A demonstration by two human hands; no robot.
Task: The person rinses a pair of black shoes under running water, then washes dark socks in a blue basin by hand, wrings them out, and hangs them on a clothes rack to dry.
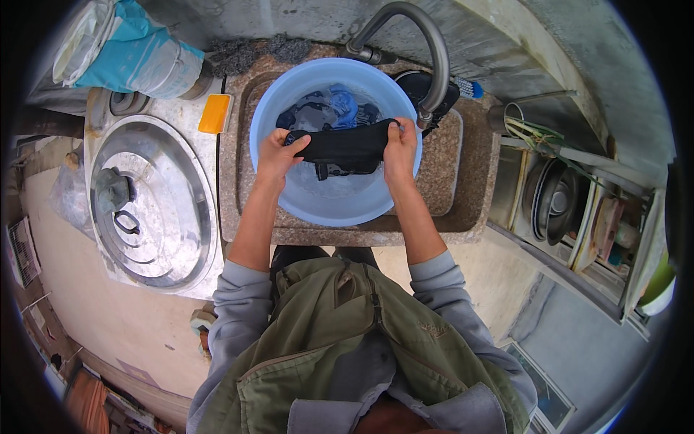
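Note:
Both of my hands hold a black cloth item (347,144) stretched level over a light-blue plastic basin (336,217). My left hand (277,153) pinches its left end, where a small printed mark shows. My right hand (400,145) grips the other end. Part of the cloth hangs down toward the water (336,190), and I cannot tell what kind of garment it is. Behind it, dark wet clothes (309,111) and a bright blue cloth (342,106) lie in the basin water. The basin stands in a speckled stone sink (477,179).
A curved metal faucet (442,54) arches over the basin's back right edge. Black shoes (420,87) and a blue-backed brush (469,88) lie behind it. An orange soap-like block (214,113) sits left of the sink, near a large metal lid (162,217). A rack with metal bowls (556,200) stands right.

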